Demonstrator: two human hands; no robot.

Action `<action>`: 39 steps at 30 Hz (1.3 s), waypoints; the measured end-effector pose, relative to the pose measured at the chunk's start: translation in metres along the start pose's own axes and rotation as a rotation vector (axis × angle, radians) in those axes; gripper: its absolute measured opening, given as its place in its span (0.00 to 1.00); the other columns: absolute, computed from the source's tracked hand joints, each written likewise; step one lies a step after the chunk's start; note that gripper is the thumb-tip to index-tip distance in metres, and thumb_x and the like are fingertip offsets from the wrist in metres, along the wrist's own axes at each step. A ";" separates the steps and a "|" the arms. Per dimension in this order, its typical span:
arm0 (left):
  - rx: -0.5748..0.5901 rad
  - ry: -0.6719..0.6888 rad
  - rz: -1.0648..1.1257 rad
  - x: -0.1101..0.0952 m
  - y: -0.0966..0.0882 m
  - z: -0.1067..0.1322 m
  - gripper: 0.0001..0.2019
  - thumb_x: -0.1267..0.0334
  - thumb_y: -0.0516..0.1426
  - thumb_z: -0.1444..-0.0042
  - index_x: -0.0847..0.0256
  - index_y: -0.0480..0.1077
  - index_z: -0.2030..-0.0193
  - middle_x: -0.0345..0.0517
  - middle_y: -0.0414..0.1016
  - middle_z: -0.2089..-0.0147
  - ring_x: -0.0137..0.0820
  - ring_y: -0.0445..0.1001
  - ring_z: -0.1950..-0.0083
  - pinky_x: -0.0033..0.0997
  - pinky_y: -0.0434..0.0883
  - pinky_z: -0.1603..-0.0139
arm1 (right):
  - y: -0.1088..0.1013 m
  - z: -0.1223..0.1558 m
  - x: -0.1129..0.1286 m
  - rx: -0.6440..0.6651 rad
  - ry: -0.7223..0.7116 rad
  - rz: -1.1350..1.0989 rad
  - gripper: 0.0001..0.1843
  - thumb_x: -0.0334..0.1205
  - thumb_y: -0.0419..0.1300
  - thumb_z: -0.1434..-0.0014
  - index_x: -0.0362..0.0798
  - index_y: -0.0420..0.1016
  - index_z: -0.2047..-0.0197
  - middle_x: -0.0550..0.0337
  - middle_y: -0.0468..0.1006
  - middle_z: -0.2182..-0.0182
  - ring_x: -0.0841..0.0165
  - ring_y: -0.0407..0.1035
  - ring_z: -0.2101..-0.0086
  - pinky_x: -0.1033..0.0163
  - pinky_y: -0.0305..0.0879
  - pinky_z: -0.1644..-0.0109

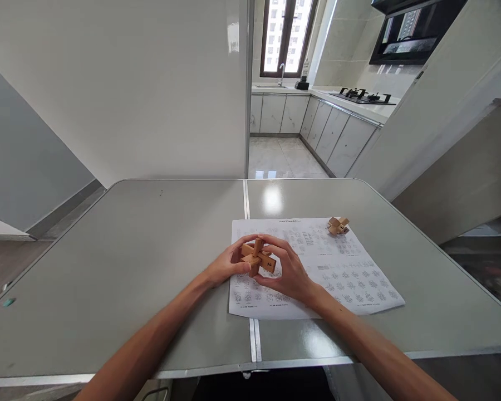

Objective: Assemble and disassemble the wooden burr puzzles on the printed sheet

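Observation:
Between my two hands is a wooden burr puzzle (258,259), its crossed bars sticking out in several directions and one bar end marked with a dark number. My left hand (227,264) grips it from the left, thumb in front and fingers curled behind. From the right, my right hand (288,270) pinches it with the thumb below and the fingers above. The puzzle is held just over a large printed sheet (317,267) covered in small diagrams. A second small wooden puzzle (338,225) rests on the sheet's far right corner.
The grey-green folding table (171,239) has a metal seam down its middle. A small green object (9,302) lies near the left edge. Past the table, a white wall (171,100) stands left of a kitchen with a counter (346,106), gas stove (363,97) and window.

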State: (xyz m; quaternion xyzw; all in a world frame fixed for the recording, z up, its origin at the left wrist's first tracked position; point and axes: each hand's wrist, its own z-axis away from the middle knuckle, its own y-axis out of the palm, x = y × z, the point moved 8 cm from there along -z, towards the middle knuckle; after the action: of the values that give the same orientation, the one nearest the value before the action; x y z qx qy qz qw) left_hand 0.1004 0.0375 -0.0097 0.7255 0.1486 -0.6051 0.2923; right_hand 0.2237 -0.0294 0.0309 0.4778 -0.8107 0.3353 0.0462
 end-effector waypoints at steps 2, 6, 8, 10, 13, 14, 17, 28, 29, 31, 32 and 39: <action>0.003 0.009 -0.006 0.000 -0.001 0.000 0.45 0.43 0.70 0.48 0.56 0.63 0.28 0.57 0.77 0.43 0.47 0.76 0.43 0.40 0.70 0.44 | 0.000 0.001 -0.002 0.004 0.008 -0.032 0.38 0.36 0.71 0.41 0.57 0.57 0.34 0.46 0.68 0.35 0.54 0.69 0.37 0.44 0.75 0.40; -0.014 -0.019 -0.014 0.005 -0.004 0.001 0.43 0.41 0.67 0.43 0.53 0.60 0.25 0.59 0.73 0.34 0.53 0.71 0.33 0.48 0.67 0.36 | -0.003 0.000 -0.008 -0.001 0.070 -0.085 0.36 0.37 0.71 0.40 0.57 0.57 0.35 0.45 0.66 0.34 0.54 0.68 0.36 0.43 0.73 0.38; -0.017 -0.028 0.006 0.008 -0.005 0.000 0.41 0.41 0.65 0.41 0.52 0.59 0.25 0.59 0.71 0.31 0.54 0.68 0.29 0.53 0.64 0.31 | -0.008 0.000 -0.014 -0.032 0.128 -0.103 0.35 0.38 0.72 0.40 0.57 0.59 0.36 0.45 0.66 0.34 0.53 0.66 0.36 0.42 0.73 0.38; -0.033 -0.014 0.026 0.009 -0.007 -0.001 0.39 0.42 0.63 0.38 0.52 0.59 0.25 0.60 0.68 0.29 0.54 0.66 0.28 0.56 0.60 0.28 | -0.014 0.000 -0.024 -0.093 0.214 -0.099 0.35 0.39 0.73 0.42 0.55 0.61 0.38 0.45 0.67 0.35 0.52 0.65 0.35 0.43 0.73 0.40; -0.085 0.015 0.027 0.007 -0.011 -0.003 0.35 0.46 0.63 0.36 0.53 0.62 0.26 0.60 0.66 0.27 0.52 0.68 0.29 0.58 0.57 0.26 | -0.024 0.005 -0.048 -0.214 0.367 -0.060 0.33 0.42 0.74 0.43 0.54 0.63 0.40 0.45 0.68 0.36 0.52 0.67 0.37 0.46 0.74 0.43; -0.104 0.022 0.021 0.005 -0.013 -0.003 0.34 0.47 0.63 0.36 0.54 0.62 0.27 0.60 0.66 0.27 0.52 0.68 0.29 0.59 0.57 0.27 | -0.027 0.008 -0.056 -0.249 0.413 -0.045 0.33 0.44 0.74 0.44 0.54 0.64 0.40 0.45 0.69 0.36 0.52 0.68 0.38 0.46 0.74 0.44; -0.145 0.026 -0.001 0.001 -0.016 -0.003 0.31 0.49 0.62 0.34 0.55 0.63 0.28 0.62 0.68 0.28 0.52 0.70 0.31 0.59 0.60 0.28 | -0.037 0.016 -0.081 -0.323 0.509 0.021 0.32 0.46 0.73 0.44 0.53 0.64 0.41 0.47 0.70 0.38 0.54 0.70 0.41 0.47 0.74 0.44; -0.175 0.004 -0.034 0.002 -0.019 -0.002 0.28 0.52 0.60 0.33 0.56 0.63 0.29 0.60 0.71 0.32 0.47 0.74 0.36 0.54 0.65 0.33 | -0.078 0.033 -0.122 -0.382 0.695 0.447 0.30 0.51 0.67 0.42 0.53 0.61 0.42 0.46 0.68 0.40 0.53 0.65 0.42 0.50 0.72 0.50; -0.177 0.000 -0.034 0.001 -0.019 -0.002 0.28 0.52 0.60 0.33 0.56 0.64 0.29 0.60 0.72 0.33 0.47 0.74 0.37 0.53 0.66 0.34 | -0.079 0.034 -0.125 -0.373 0.705 0.474 0.30 0.52 0.66 0.42 0.53 0.61 0.42 0.46 0.67 0.40 0.52 0.64 0.42 0.50 0.71 0.50; -0.182 -0.010 -0.036 0.001 -0.019 -0.001 0.28 0.52 0.60 0.33 0.56 0.64 0.29 0.60 0.73 0.35 0.45 0.75 0.40 0.51 0.67 0.36 | -0.080 0.037 -0.130 -0.359 0.711 0.531 0.30 0.52 0.66 0.42 0.52 0.60 0.42 0.44 0.66 0.40 0.50 0.63 0.42 0.46 0.70 0.48; -0.184 -0.014 -0.036 0.001 -0.019 -0.001 0.28 0.52 0.60 0.33 0.56 0.64 0.30 0.60 0.74 0.36 0.44 0.75 0.41 0.50 0.67 0.37 | -0.081 0.038 -0.132 -0.356 0.707 0.561 0.31 0.52 0.66 0.42 0.52 0.59 0.42 0.44 0.66 0.41 0.49 0.63 0.42 0.44 0.69 0.46; -0.200 -0.027 -0.042 -0.002 -0.018 0.000 0.29 0.51 0.62 0.36 0.56 0.66 0.31 0.57 0.77 0.42 0.40 0.76 0.48 0.46 0.67 0.42 | -0.086 0.040 -0.138 -0.335 0.651 0.724 0.33 0.50 0.65 0.44 0.48 0.59 0.40 0.41 0.66 0.42 0.45 0.57 0.40 0.36 0.57 0.36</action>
State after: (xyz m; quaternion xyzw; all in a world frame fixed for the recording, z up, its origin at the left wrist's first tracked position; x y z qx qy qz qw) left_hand 0.0901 0.0520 -0.0121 0.6812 0.2197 -0.6029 0.3526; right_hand 0.3774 0.0223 -0.0120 0.0234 -0.9102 0.3267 0.2533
